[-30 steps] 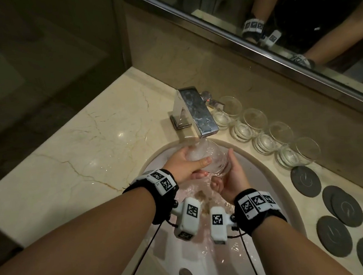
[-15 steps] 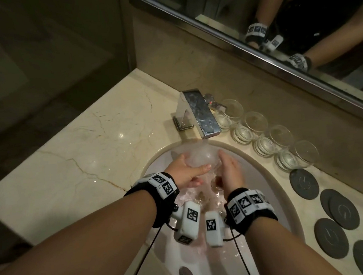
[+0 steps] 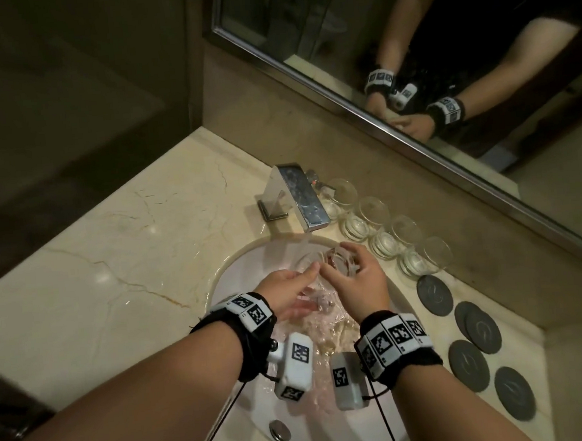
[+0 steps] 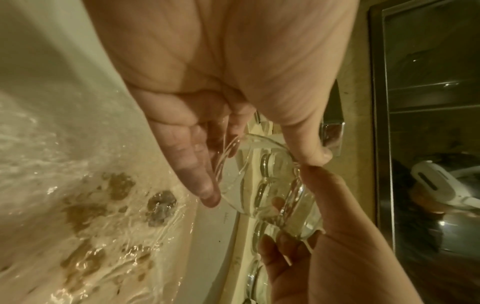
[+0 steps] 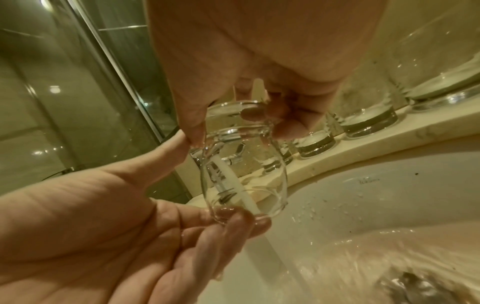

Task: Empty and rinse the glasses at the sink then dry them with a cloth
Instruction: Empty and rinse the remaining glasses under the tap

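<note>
1. You are in the rinsing step: the glass (image 5: 244, 168) hangs upside down over the sink (image 3: 237, 270), below the tap (image 3: 301, 198), draining.
2. Next, I judge, you must shake it out and find a cloth; none shows here.
3. Your right hand (image 3: 354, 281) clamps the glass from above, fingers curled round its base.
4. Your left hand (image 3: 288, 291) lies mostly open, its fingertips (image 5: 233, 218) touching the rim and its thumb meeting the right thumb.
5. Four more glasses (image 3: 382, 230) wait beside the basin.
</note>
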